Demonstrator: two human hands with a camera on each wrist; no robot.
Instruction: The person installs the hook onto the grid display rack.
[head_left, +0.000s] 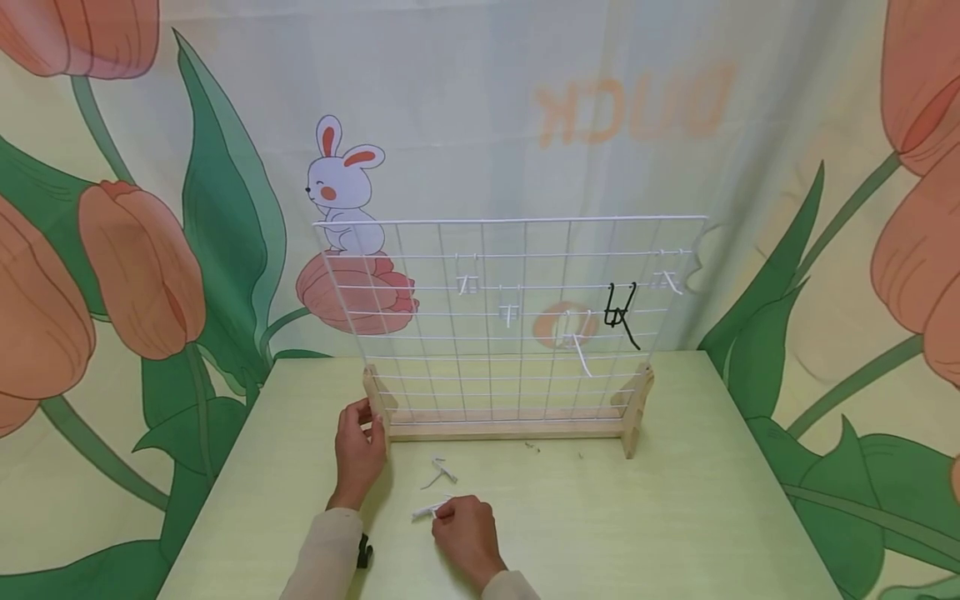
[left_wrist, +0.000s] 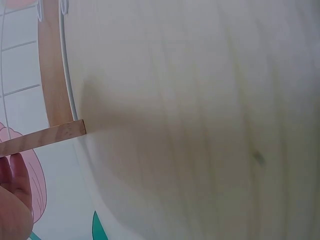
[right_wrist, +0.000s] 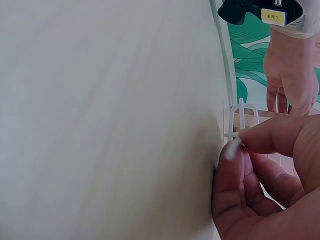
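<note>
A white wire grid [head_left: 506, 321] stands upright in a wooden base [head_left: 510, 429]. My left hand [head_left: 360, 454] touches the outer side of its left wooden support [head_left: 377, 396]; in the left wrist view its fingertips [left_wrist: 19, 165] meet the wood from one side. Nearer the front, my right hand [head_left: 468, 533] pinches a white wire hook [head_left: 427, 510] between thumb and fingers, just over the table. The right wrist view shows the bent wire end of this hook [right_wrist: 242, 114] beyond the fingertips. Another white hook [head_left: 442, 472] lies on the table between the hands and the base.
On the grid hang several white hooks, among them one at upper left [head_left: 467, 285] and a long one [head_left: 577, 350], plus a black hook [head_left: 618, 315]. Small bits [head_left: 532, 447] lie before the base. A printed curtain [head_left: 465, 108] hangs behind the table [head_left: 712, 500].
</note>
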